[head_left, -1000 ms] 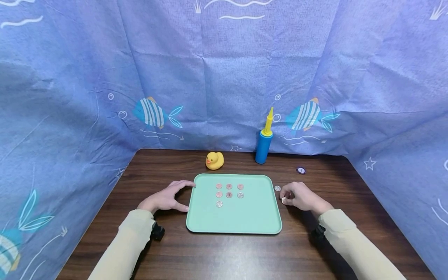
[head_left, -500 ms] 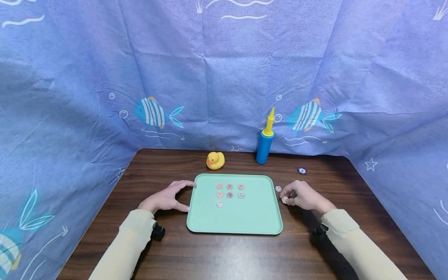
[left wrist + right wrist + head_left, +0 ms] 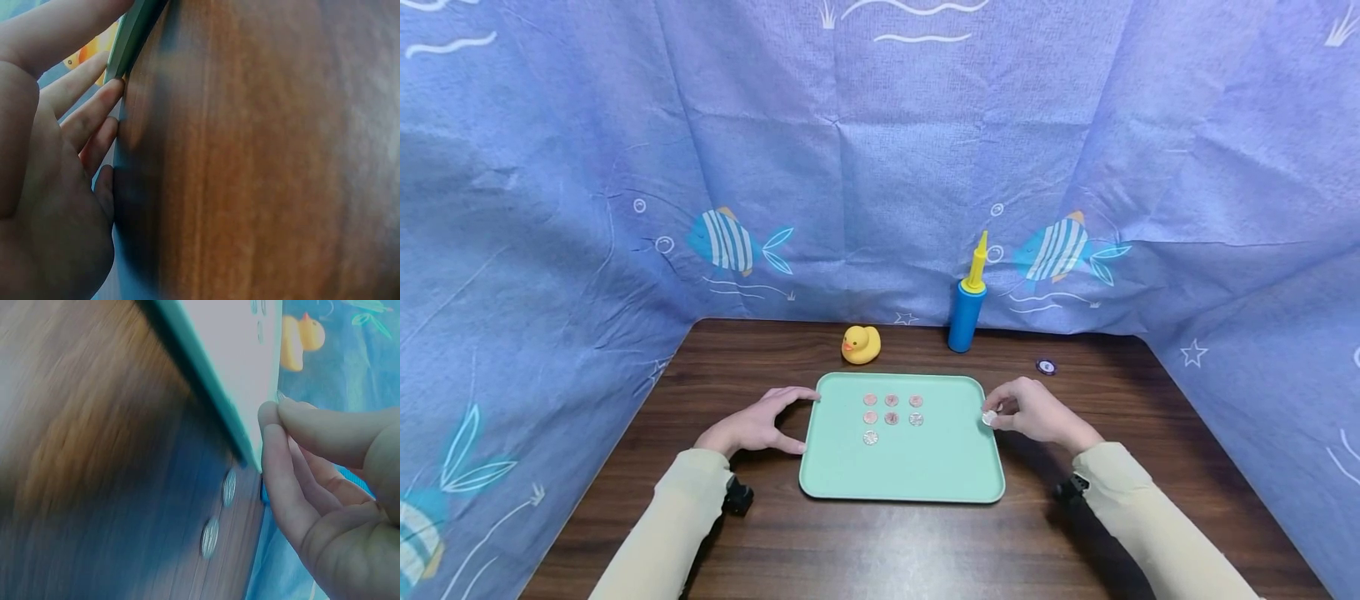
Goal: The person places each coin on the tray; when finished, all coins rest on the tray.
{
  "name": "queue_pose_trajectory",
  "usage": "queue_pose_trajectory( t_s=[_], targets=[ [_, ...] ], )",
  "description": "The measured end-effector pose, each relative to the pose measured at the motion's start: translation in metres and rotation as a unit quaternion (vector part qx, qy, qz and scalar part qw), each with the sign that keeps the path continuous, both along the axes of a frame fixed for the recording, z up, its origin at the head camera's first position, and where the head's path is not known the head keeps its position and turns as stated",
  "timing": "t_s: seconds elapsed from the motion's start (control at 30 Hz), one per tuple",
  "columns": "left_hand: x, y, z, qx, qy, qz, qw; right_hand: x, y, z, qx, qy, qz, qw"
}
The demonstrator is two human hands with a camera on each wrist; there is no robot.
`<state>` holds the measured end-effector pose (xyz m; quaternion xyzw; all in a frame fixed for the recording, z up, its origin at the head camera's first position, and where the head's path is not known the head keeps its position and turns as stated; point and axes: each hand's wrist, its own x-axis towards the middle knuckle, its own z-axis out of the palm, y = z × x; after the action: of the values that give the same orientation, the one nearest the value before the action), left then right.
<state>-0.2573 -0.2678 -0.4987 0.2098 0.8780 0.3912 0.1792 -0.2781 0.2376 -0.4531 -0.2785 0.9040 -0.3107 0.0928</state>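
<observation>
In the head view my right hand (image 3: 1030, 408) pinches a silver coin (image 3: 989, 417) between thumb and fingers, over the right rim of a mint-green tray (image 3: 940, 467). Only a sliver of that coin shows at the fingertips in the right wrist view. Several copper coins (image 3: 891, 418) and two silver coins, one of them a silver coin (image 3: 870, 437) in the front row, lie in rows on the tray. My left hand (image 3: 760, 422) spreads its thumb and fingers against the tray's left edge. Two more silver coins (image 3: 229, 486) lie on the table beside the tray in the right wrist view.
Behind the tray sit a yellow rubber duck (image 3: 861, 345) and a blue hand pump (image 3: 966, 312) with a yellow nozzle. A dark poker chip (image 3: 1046, 367) lies at the back right of the wooden table (image 3: 880, 550). Blue fish-print cloth surrounds the table.
My right hand has lifted the silver coin from beside the tray and moved left and slightly back, to above the tray's right rim. The left hand stays where it was.
</observation>
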Motion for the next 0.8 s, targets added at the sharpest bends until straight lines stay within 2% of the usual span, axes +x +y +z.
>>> queue_pose_trajectory(
  t_s=[0.4,0.63,0.8],
  targets=[
    [0.000,-0.001,-0.002,0.002,-0.008,0.004,1.0000,0.000,-0.061,-0.001,-0.019,-0.033,0.050,0.998],
    [-0.001,-0.001,-0.004,0.003,-0.003,0.005,1.0000,0.003,-0.093,-0.004,-0.028,-0.019,0.107,0.994],
    [-0.002,-0.001,-0.003,0.000,-0.005,0.005,1.0000,0.006,-0.108,-0.008,-0.027,-0.004,0.132,0.991]
  ],
)
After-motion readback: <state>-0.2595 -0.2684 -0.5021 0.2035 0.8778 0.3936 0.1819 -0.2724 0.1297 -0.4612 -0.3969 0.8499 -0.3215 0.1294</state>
